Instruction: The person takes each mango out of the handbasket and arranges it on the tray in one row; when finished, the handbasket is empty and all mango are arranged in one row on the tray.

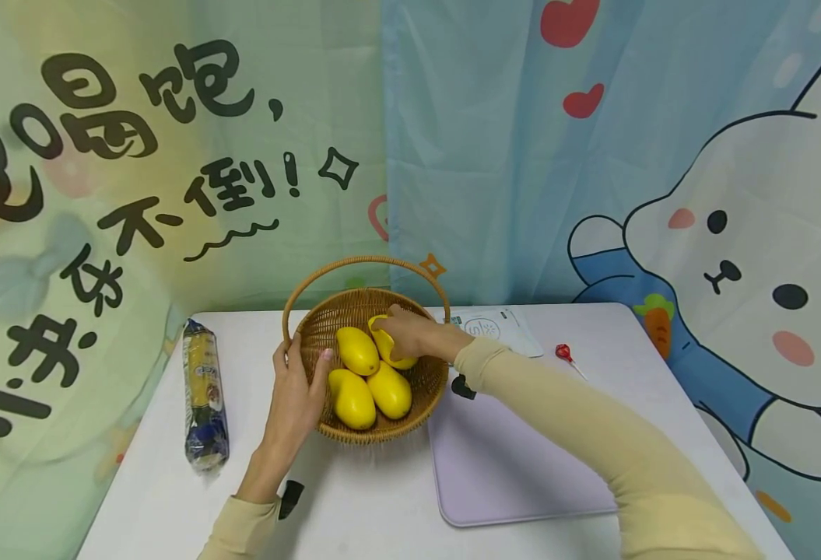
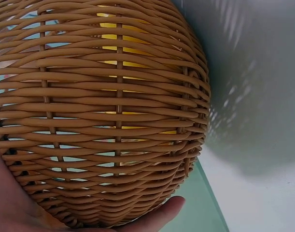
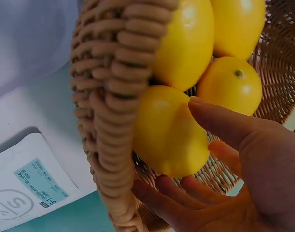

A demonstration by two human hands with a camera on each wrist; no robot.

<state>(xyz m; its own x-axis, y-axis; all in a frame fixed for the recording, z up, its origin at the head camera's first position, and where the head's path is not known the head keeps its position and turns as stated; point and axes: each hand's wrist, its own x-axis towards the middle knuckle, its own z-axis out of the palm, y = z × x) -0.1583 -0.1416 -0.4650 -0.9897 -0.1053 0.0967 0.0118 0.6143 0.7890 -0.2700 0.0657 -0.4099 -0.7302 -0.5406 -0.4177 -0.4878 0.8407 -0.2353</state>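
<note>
A brown wicker basket (image 1: 410,412) with a tall arched handle is tilted so its opening faces me. Several yellow mangoes (image 1: 357,351) lie inside it. My left hand (image 1: 296,397) grips the basket's left side; in the left wrist view the woven wall (image 2: 113,101) fills most of the frame, with fingers along it. Inside the basket, my right hand (image 1: 410,330) holds the upper-right mango (image 3: 169,130). In the right wrist view the thumb (image 3: 224,118) lies against that mango on one side, with the other fingers curving around its far end.
A long plastic-wrapped yellow and blue package (image 1: 205,397) lies at the table's left. A lilac mat (image 1: 522,459) is right of the basket, with a white printed packet (image 1: 497,330) behind it. Farther right lies a red lollipop (image 1: 564,352). Printed curtains (image 1: 480,155) hang behind the table.
</note>
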